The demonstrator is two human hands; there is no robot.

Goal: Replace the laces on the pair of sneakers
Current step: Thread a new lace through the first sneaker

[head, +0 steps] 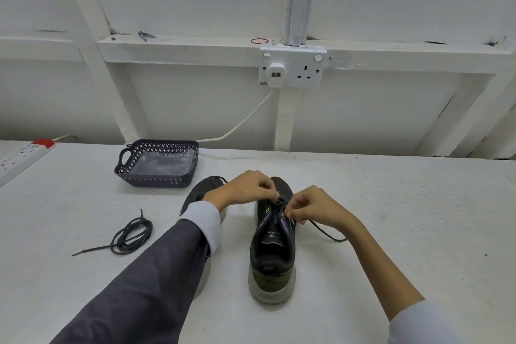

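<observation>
Two dark sneakers stand heel towards me on the white table. The right sneaker [272, 254] is fully in view, with a pale thick sole. My left forearm hides most of the left sneaker [203, 190]. My left hand [245, 190] pinches the black lace at the right sneaker's upper eyelets. My right hand [312, 208] pinches the same lace [326, 233] on the shoe's right side, and its loose end trails over the table to the right. A second black lace [131, 234] lies coiled on the table at the left, apart from both hands.
A dark perforated basket [157, 176] with a clear plastic lining sits behind the left sneaker. A white power strip [19, 158] lies at the far left edge. A wall socket [291, 68] with a plug and white cable is on the wall behind the table.
</observation>
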